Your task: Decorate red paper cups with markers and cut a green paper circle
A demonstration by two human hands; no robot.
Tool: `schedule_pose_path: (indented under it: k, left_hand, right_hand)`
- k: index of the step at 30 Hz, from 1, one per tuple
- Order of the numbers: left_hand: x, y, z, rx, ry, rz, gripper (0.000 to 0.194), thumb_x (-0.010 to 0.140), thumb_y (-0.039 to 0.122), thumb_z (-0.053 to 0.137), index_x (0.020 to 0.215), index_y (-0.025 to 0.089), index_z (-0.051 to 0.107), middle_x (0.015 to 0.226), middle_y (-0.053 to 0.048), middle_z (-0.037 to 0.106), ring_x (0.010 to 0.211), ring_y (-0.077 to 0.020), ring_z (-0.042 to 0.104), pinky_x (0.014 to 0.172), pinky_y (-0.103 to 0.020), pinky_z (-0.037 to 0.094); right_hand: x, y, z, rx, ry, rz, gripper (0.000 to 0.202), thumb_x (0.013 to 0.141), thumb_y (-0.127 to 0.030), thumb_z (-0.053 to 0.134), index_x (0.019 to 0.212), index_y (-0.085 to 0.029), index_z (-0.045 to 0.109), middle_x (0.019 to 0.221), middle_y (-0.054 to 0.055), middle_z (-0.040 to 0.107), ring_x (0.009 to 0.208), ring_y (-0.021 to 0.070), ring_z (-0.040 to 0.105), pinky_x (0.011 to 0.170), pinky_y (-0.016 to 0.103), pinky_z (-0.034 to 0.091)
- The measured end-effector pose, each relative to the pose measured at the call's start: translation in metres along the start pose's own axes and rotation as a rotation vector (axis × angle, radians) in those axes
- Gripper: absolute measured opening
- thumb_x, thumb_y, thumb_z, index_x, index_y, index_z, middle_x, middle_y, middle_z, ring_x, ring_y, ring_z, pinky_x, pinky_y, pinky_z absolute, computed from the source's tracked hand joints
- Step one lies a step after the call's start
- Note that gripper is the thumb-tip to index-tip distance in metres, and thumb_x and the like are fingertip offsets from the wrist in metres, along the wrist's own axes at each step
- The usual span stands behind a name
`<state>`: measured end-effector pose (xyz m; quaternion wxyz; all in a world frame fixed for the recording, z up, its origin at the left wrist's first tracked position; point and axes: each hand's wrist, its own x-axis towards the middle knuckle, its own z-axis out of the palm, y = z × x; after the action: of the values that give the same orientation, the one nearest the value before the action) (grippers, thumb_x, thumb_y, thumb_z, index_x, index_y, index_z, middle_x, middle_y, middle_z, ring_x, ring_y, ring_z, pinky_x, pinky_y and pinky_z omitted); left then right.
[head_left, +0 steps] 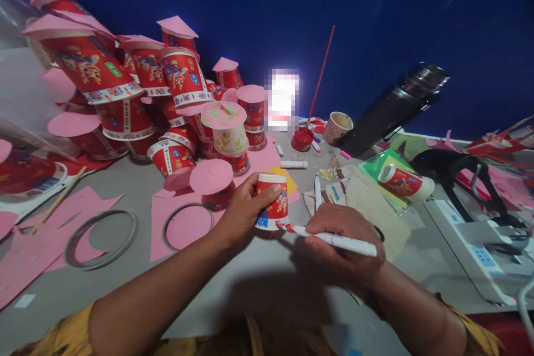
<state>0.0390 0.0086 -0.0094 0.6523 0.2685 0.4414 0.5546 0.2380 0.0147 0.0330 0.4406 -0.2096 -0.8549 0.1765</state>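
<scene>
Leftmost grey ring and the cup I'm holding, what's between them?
A second ring on pink paper, then your left hand, which holds the cup. The head view shows this.

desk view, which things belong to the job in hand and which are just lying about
In the job:
- paper cup, in the left hand
- white marker, in the right hand, its tip at the cup
- probably the cups with pink tops

Seemingly just lying about:
- black flask
- power strip

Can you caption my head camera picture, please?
Left hand holds a red cup, right hand a white marker close to it.
</scene>
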Motion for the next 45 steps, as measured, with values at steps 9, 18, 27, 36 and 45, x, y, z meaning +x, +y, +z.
schedule_pose_path:
  k: [9, 18, 27, 36, 45]
  left_hand:
    - [-0.0005, 0.0018, -0.0001, 0.003, 0.007, -0.009, 0.058, 0.067, 0.047, 0.097, 0.106, 0.015, 0.069, 0.092, -0.005, 0.077, 0.073, -0.0172, 0.07, 0.069, -0.03, 0.057]
    - [-0.0005, 0.0024, 0.001, -0.007, 0.02, -0.006, 0.057, 0.065, 0.048, 0.099, 0.102, 0.016, 0.07, 0.088, -0.004, 0.077, 0.071, -0.0174, 0.071, 0.068, -0.03, 0.057]
    - [0.0027, 0.0045, 0.0003, -0.081, 0.022, -0.003, 0.049, 0.066, 0.041, 0.097, 0.101, 0.016, 0.074, 0.087, -0.005, 0.08, 0.072, -0.0172, 0.072, 0.069, -0.028, 0.058]
    - [0.0027, 0.0068, -0.0006, -0.076, 0.054, -0.032, 0.041, 0.064, 0.04, 0.095, 0.091, 0.015, 0.077, 0.079, -0.004, 0.078, 0.068, -0.0161, 0.069, 0.064, -0.026, 0.057]
    - [0.0023, 0.0062, -0.0012, -0.075, 0.052, -0.026, 0.038, 0.068, 0.039, 0.092, 0.093, 0.015, 0.077, 0.081, -0.004, 0.078, 0.071, -0.0179, 0.071, 0.067, -0.027, 0.057]
  right_hand:
    - [0.0025, -0.0007, -0.0044, 0.013, -0.025, 0.026, 0.011, 0.095, -0.014, 0.065, 0.087, -0.02, 0.069, 0.065, 0.002, 0.072, 0.053, 0.0152, 0.066, 0.052, 0.027, 0.049]
    - [0.0014, 0.0006, -0.0013, 0.016, -0.001, 0.032, 0.013, 0.093, -0.013, 0.065, 0.083, -0.021, 0.067, 0.063, 0.001, 0.071, 0.052, 0.0146, 0.065, 0.053, 0.027, 0.048]
    - [-0.0003, 0.0049, -0.0081, 0.02, 0.111, 0.072, 0.012, 0.088, -0.01, 0.068, 0.087, -0.021, 0.07, 0.067, 0.002, 0.073, 0.055, 0.0166, 0.067, 0.053, 0.028, 0.052]
    - [0.0007, 0.0047, -0.0058, 0.025, 0.094, 0.031, 0.014, 0.089, -0.008, 0.066, 0.088, -0.022, 0.069, 0.065, 0.0, 0.073, 0.053, 0.016, 0.068, 0.055, 0.028, 0.054]
    - [0.0017, 0.0034, -0.0042, 0.028, 0.084, 0.04, 0.013, 0.09, -0.01, 0.065, 0.087, -0.022, 0.068, 0.065, 0.001, 0.073, 0.053, 0.0165, 0.067, 0.055, 0.028, 0.053]
